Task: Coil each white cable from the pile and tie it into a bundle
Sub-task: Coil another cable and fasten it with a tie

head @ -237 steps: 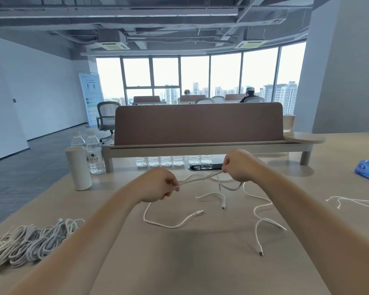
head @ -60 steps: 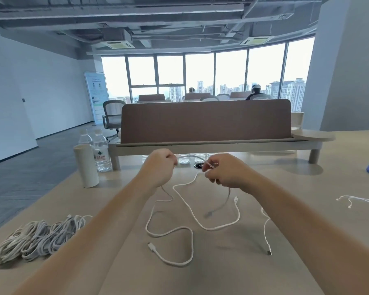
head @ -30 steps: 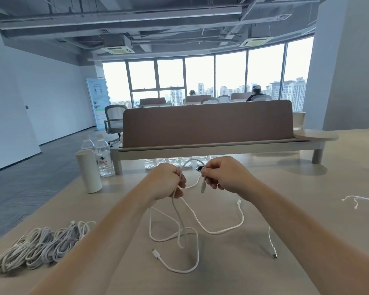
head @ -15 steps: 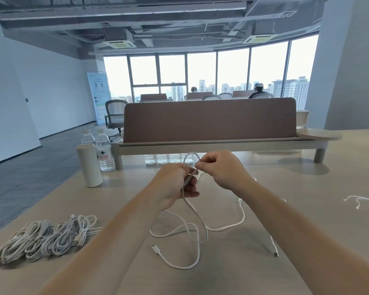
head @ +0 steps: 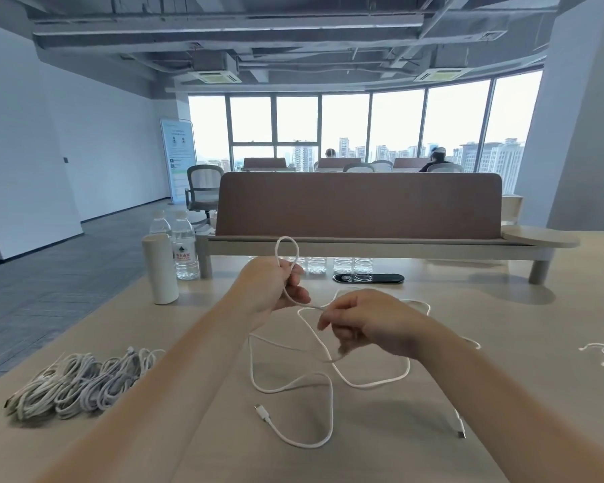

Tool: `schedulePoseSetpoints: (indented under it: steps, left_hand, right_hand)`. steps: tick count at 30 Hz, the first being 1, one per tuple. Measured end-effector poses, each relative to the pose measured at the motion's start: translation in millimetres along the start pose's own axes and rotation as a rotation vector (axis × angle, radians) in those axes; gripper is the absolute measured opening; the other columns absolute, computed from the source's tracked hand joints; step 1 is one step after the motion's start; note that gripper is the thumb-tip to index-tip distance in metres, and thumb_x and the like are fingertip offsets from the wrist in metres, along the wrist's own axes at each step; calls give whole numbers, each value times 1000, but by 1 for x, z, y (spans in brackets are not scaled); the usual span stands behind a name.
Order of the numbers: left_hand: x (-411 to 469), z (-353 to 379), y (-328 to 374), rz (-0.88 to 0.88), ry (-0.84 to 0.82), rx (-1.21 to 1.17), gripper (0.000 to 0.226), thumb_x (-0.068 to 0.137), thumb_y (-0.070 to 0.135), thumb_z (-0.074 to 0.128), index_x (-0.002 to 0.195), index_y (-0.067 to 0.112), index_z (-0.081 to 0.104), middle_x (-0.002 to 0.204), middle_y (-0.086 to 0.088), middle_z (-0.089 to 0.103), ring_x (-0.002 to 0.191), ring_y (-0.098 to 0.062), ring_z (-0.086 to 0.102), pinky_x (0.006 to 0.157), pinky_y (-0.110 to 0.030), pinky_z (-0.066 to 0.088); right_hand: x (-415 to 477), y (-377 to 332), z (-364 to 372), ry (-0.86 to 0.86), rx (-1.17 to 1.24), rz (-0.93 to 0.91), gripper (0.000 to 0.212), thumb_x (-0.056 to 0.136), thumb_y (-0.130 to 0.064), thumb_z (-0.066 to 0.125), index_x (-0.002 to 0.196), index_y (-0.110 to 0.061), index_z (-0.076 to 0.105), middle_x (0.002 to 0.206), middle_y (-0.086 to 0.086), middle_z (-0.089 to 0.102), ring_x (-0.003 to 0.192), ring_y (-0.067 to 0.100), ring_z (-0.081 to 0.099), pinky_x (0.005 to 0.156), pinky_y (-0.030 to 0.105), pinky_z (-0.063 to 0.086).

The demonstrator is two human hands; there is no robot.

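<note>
My left hand (head: 274, 291) grips a white cable (head: 293, 385), and a small loop of it stands up above the fist. From there the cable runs right to my right hand (head: 360, 324), whose fingers pinch it lower down. The remaining length lies in loose curves on the wooden table (head: 380, 458), with one plug in front of me and another at the right by my forearm. A pile of white cables (head: 81, 381) lies at the left of the table.
A white cylinder (head: 160, 270) and water bottles (head: 185, 249) stand at the back left. A brown divider panel (head: 360, 203) on a low shelf crosses the table's back, with a black oval grommet (head: 368, 278) before it. Short white ties (head: 602, 352) lie at the far right.
My right hand has dropped down and to the right along the cable, away from my left hand. The loop above my left hand stays up.
</note>
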State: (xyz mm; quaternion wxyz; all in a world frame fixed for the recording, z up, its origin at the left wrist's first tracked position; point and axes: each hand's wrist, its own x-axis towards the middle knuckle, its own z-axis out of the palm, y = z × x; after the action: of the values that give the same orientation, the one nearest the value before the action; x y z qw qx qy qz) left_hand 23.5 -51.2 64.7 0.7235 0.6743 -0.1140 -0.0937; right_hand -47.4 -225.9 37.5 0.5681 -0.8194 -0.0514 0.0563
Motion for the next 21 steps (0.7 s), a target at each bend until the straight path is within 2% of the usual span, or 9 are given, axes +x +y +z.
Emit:
schedulePoseSetpoints:
  steps: [2, 4, 6, 8, 10, 13, 16, 18, 21]
  left_hand:
    - [-4, -4, 1, -26, -44, 104, 25, 107, 5, 39, 92, -1, 58, 79, -16, 65, 62, -28, 68, 71, -42, 62]
    - [-10, -3, 1, -66, -127, 189, 22, 107, 7, 39, 94, 0, 55, 90, -23, 73, 74, -36, 73, 70, -40, 62]
    - [-15, -2, 1, -83, -216, 281, 21, 107, 6, 36, 98, 0, 54, 93, -25, 75, 80, -38, 75, 69, -38, 62]
    - [-17, 0, 0, -75, -279, 358, 21, 106, 3, 34, 99, 0, 54, 92, -25, 75, 79, -38, 74, 68, -37, 61]
    - [-18, 0, 0, -62, -325, 410, 19, 106, 2, 35, 102, -1, 53, 91, -24, 75, 78, -38, 74, 68, -37, 60]
    - [-22, 3, 0, -57, -410, 457, 20, 107, 5, 35, 104, -3, 53, 92, -26, 74, 76, -38, 73, 67, -37, 60]
    - [-24, 4, -1, -81, -473, 439, 19, 106, 2, 35, 106, -5, 53, 94, -27, 74, 73, -36, 72, 65, -35, 60]
    - [-26, 3, 0, -127, -507, 362, 20, 105, 3, 36, 107, -6, 54, 96, -30, 73, 78, -40, 72, 68, -37, 60]
    - [-28, 2, -1, -234, -550, 192, 37, 107, 17, 36, 110, -13, 56, 106, -37, 68, 93, -48, 70, 81, -45, 61]
  right_hand:
    - [3, -3, -5, 135, -20, -33, 20, 99, -14, 60, 88, -8, 75, 53, -4, 46, 53, 14, 42, 56, 25, 46]
    - [5, -7, -8, 242, -112, -51, 19, 96, -18, 63, 83, -14, 76, 53, -8, 48, 53, 13, 39, 54, 25, 36]
    - [7, -12, -9, 316, -231, -64, 13, 92, -21, 68, 82, -18, 75, 55, -11, 52, 50, 9, 42, 55, 24, 35]
    - [10, -17, -9, 360, -262, -91, 3, 88, -19, 71, 90, -21, 73, 54, -14, 52, 49, 4, 45, 56, 23, 37]
    - [11, -21, -9, 374, -264, -112, 13, 85, -18, 73, 98, -22, 72, 54, -14, 51, 49, 5, 45, 57, 23, 38]
    - [10, -24, -10, 370, -260, -124, 8, 88, -22, 72, 95, -18, 75, 58, -11, 58, 44, 1, 45, 53, 18, 37]
    - [10, -23, -10, 403, -326, -143, 11, 90, -24, 71, 84, -15, 74, 58, -10, 60, 42, -1, 43, 51, 17, 37]
    - [10, -22, -10, 401, -329, -143, 15, 91, -24, 71, 78, -18, 72, 57, -10, 60, 42, -1, 44, 53, 19, 38]
    - [10, -24, -9, 376, -365, -136, 20, 90, -24, 72, 71, -21, 70, 56, -10, 61, 44, 0, 47, 56, 21, 40]
